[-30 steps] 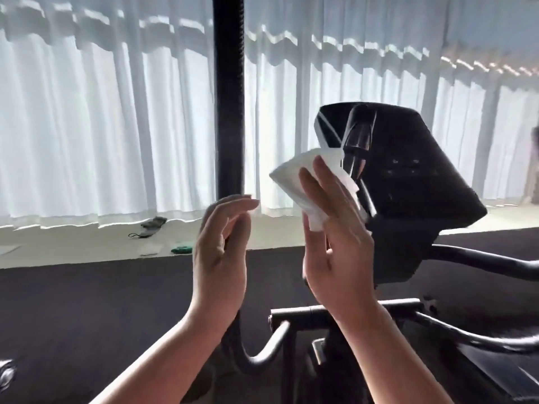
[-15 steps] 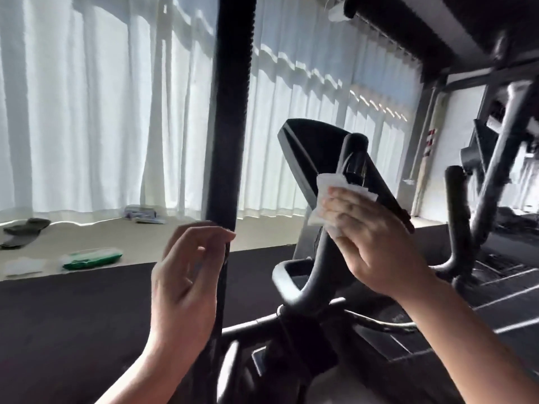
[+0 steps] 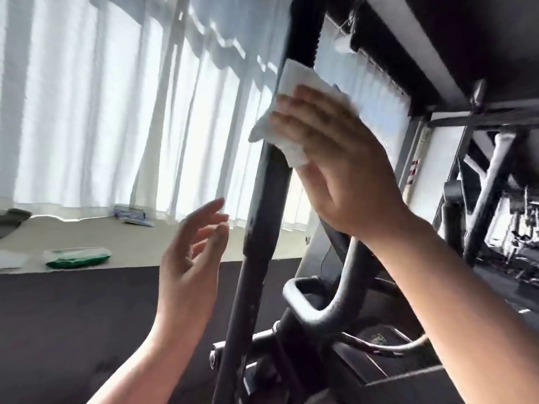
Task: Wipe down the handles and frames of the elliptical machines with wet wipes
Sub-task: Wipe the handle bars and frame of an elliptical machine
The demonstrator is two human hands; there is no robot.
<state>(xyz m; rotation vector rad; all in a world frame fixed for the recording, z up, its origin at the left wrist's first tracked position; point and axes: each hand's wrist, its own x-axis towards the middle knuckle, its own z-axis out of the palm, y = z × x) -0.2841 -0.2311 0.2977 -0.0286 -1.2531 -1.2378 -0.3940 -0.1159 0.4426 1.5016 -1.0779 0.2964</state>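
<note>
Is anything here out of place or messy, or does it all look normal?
Mostly normal: the right hand presses a white wet wipe against the tall black handle. The oddity is the floor by the curtains: a green wipe pack, a loose white sheet and another packet lie scattered there.

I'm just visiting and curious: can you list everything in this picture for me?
wet wipe: one, white, pressed against the tall handle
tall handle: one, black, centre, upright
curved handle: one, dark grey, lower centre
curtains: white, along the window at left
wipe pack: one, green and white, on the pale floor at left
left hand: one, fingers relaxed, beside the tall handle, holding nothing
right hand: one, fingers straight, pressing the wet wipe
</note>
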